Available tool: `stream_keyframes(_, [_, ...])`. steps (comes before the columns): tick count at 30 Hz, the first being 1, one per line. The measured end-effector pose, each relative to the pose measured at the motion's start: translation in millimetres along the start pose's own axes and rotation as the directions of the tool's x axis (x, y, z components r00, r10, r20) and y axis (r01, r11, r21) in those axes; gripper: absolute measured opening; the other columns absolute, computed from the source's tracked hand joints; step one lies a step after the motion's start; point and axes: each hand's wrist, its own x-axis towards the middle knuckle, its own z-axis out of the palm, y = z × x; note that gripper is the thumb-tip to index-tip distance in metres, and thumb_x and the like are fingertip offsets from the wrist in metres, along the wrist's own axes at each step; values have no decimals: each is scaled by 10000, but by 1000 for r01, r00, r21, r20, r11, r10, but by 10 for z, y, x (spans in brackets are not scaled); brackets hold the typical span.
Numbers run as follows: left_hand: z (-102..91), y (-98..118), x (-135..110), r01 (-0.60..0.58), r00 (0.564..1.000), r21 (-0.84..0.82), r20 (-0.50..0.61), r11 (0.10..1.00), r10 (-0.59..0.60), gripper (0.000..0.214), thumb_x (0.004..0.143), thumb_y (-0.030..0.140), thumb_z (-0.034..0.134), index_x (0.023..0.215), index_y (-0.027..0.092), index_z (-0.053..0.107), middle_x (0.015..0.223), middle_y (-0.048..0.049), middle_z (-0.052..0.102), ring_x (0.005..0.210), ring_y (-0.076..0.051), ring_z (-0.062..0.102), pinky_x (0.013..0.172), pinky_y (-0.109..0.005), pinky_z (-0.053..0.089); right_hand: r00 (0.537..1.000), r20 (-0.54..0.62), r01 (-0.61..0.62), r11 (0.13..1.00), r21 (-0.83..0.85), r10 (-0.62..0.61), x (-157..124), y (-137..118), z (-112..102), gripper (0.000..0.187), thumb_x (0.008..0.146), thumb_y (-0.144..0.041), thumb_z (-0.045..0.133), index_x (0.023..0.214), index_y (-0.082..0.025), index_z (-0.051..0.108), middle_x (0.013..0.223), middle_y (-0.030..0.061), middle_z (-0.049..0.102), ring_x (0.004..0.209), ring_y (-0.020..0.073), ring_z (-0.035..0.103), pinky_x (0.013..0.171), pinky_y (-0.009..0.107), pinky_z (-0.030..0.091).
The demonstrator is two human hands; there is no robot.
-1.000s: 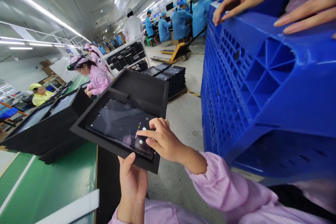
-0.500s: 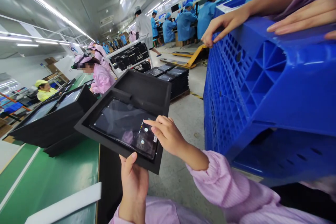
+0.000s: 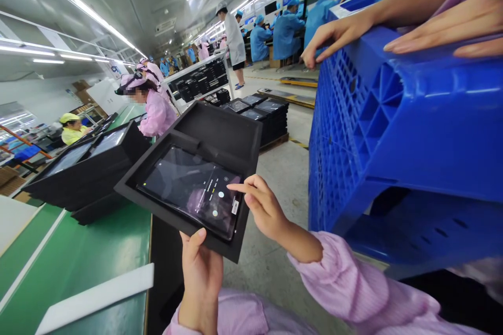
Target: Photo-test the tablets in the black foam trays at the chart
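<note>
My left hand (image 3: 202, 267) grips the near edge of a black foam tray (image 3: 222, 133), its thumb on top of the rim and the other fingers underneath. In the tray's recess lies a tablet (image 3: 173, 180), its dark screen lit with small text and round white icons at the right side. A small white label is at its right edge. My right hand (image 3: 267, 212) holds nothing; its index finger points at the screen beside the icons, the other fingers partly curled. Whether the fingertip touches the glass I cannot tell.
Stacked black trays with tablets (image 3: 98, 167) stand on the green conveyor (image 3: 106, 251), near a white strip (image 3: 98, 296). At right, another person's hands (image 3: 346, 31) rest on a blue plastic crate (image 3: 432, 131). More stacked trays (image 3: 271, 120) sit on a floor pallet. Several people work beyond.
My right index finger has drawn back slightly to the right on the screen. Additional text and a slider-like line now show there. The view has shifted a little; a person in white walks behind.
</note>
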Motion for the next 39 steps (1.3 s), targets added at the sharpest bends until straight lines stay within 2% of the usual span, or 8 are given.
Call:
stream_keyframes(4, [25,0,-18,-10,1000,2,-11,1000,10,628,703,212,773,1266,441,615,1297,28,687,1239,-273,610,1060,-475,461,999,25,41,997,-65,-40,-15,26,-19,498,1059,-489,311,1232,-255,715,928,67,498,900,214,520,832,416,435])
stream_keyframes(9, [34,-22,-36,11,1000,-23,-27,1000,-11,681,671,208,799,1287,427,608,1325,1,670,1213,-281,620,1033,-468,479,981,187,112,949,-293,-58,77,-17,41,568,1021,-616,293,1331,-316,662,1172,120,514,1075,293,476,895,489,370])
stream_keyframes(19, [-31,-16,-30,61,995,-42,-77,997,-64,766,609,223,844,1302,441,598,1311,-8,670,1186,-288,630,949,-432,523,998,60,26,957,-288,-9,65,14,106,580,1053,-545,233,1298,-257,672,1207,122,493,1154,284,472,965,484,335])
stream_keyframes(24, [-41,-10,-25,79,993,-44,-86,996,-83,794,580,221,866,1291,458,601,1270,5,692,1167,-291,642,940,-437,532,990,137,59,949,-311,-16,64,31,131,526,1049,-551,274,1217,-327,719,1243,101,519,1174,302,477,924,487,342])
stream_keyframes(29, [-98,-5,-41,59,994,-32,-95,998,-61,721,610,232,845,1261,449,623,1246,12,704,1119,-259,669,930,-398,538,999,-25,41,983,-178,-47,35,47,123,499,1066,-489,272,1374,-272,599,1201,100,525,1137,265,510,966,475,360])
stream_keyframes(35, [-132,44,-92,61,986,-24,-155,998,-64,760,538,231,877,1234,422,637,1191,14,721,1035,-241,693,890,-376,552,997,-72,33,998,-56,-37,-53,63,59,413,1054,-441,349,1291,-265,637,1136,92,562,1102,250,535,974,473,397])
stream_keyframes(37, [-150,61,-89,62,986,-19,-156,998,-64,759,547,230,869,1242,415,627,1175,15,724,1016,-238,697,884,-378,553,983,-172,-63,998,-18,59,-56,112,87,392,1005,-473,460,1272,-257,649,1167,100,574,1141,261,532,1021,491,391])
stream_keyframes(39, [-150,60,-80,64,985,-26,-156,998,-67,767,557,227,858,1258,410,608,1170,13,725,997,-238,701,885,-391,554,873,-375,-255,947,197,313,-39,185,151,456,873,-508,649,1263,-271,642,1200,85,591,1180,268,531,1064,500,395])
